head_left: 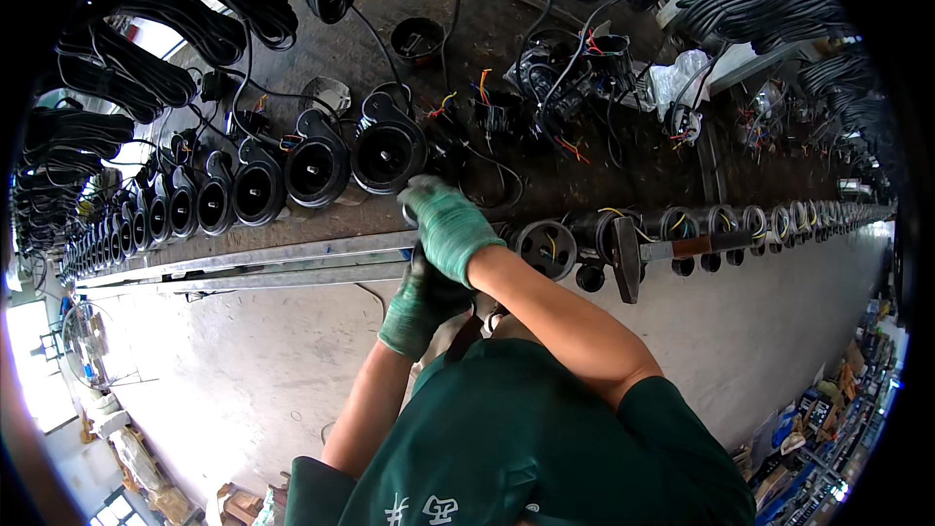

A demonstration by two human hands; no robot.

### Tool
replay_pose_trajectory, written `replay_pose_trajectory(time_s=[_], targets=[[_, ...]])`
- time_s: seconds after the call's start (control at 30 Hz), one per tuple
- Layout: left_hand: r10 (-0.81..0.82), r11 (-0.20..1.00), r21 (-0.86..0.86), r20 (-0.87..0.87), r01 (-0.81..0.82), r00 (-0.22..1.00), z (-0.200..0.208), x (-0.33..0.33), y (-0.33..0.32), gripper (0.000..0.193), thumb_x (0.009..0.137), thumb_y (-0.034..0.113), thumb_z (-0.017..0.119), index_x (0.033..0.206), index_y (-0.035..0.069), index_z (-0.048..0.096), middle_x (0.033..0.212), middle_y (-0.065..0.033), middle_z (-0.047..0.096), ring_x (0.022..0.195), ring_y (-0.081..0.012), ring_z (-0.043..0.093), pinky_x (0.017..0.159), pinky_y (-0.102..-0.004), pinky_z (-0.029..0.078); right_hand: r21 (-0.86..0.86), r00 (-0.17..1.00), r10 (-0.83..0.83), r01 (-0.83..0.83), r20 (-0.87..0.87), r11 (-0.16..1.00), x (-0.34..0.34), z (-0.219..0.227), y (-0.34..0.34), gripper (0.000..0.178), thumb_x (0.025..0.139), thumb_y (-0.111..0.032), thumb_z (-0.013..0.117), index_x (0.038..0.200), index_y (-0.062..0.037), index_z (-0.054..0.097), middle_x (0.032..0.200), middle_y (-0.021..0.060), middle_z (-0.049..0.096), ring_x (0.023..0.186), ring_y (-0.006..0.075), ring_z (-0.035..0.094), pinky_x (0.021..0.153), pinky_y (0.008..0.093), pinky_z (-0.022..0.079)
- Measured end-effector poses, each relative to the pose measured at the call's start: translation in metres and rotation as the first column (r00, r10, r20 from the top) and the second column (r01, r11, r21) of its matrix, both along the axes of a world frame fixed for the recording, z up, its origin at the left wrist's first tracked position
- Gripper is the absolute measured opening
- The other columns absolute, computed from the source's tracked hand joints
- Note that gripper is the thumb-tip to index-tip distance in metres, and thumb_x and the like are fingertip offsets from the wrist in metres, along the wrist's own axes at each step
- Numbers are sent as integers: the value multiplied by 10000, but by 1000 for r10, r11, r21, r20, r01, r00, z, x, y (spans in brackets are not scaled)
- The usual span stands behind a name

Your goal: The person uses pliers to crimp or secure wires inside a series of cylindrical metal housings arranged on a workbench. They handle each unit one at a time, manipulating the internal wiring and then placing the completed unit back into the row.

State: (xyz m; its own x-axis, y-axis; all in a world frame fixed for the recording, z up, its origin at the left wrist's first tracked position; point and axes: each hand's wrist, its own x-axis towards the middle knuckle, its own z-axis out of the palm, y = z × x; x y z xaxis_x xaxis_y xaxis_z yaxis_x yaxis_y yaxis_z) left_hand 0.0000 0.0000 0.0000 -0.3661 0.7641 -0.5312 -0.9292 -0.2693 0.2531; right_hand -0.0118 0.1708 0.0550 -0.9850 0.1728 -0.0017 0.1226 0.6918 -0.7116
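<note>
Both my hands wear green gloves and meet at the bench's front edge. My right hand is closed, its fingers curled beside the nearest round black housing; what it grips is mostly hidden. Just below, my left hand is closed around something dark, close to my body, that I cannot make out. To the left of that nearest housing runs a row of similar black housings, open side toward me, each with a small shaft in the middle. A hammer lies across cylindrical housings right of my hands.
Cylindrical housings with coloured wires line the bench's front edge on the right. Coiled black cables hang along the back and left. Loose wired parts and a clear plastic bag lie on the dark bench top. A fan stands at left.
</note>
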Motion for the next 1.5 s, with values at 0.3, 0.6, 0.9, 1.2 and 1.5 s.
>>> replay_pose_trajectory(time_s=[0.3,0.6,0.9,1.2,1.5], targets=[[9,932,-353,-204,-82,979,36,0,71,520,901,45,741,1398,92,596,1235,-87,708,1090,-268,710,897,-416,615,112,958,-227,209,178,971,7,15,34,516,937,-135,637,1430,-133,485,1557,200,395,1328,442,528,1076,565,468],[179,951,-186,-322,-248,930,10,-64,141,604,903,-32,553,1485,114,479,1294,-144,651,1113,-311,699,886,-447,639,62,959,-218,210,179,976,32,44,69,533,967,-143,650,1471,-56,501,1592,256,391,1404,424,486,1161,441,444],[-8,937,-342,-203,-63,979,10,-91,160,301,1000,164,632,1240,-18,621,1064,-196,727,922,-353,750,753,-489,665,-62,956,-283,279,-76,958,83,74,80,481,948,-123,694,1405,-47,567,1430,209,592,1302,382,597,1109,421,483],[27,928,-360,-185,-94,982,26,-83,157,477,964,216,726,1370,70,522,1128,-196,720,820,-357,764,645,-507,674,-380,764,-643,582,-47,719,198,81,122,471,1010,69,553,1472,3,495,1488,126,558,1410,228,515,1162,329,410],[-27,936,-340,-334,-94,942,28,-77,148,551,967,301,738,1399,102,461,1080,-178,730,738,-328,749,609,-477,652,280,794,-606,574,39,770,273,93,169,526,929,131,519,1420,-51,561,1382,122,614,1165,224,633,1065,329,481]])
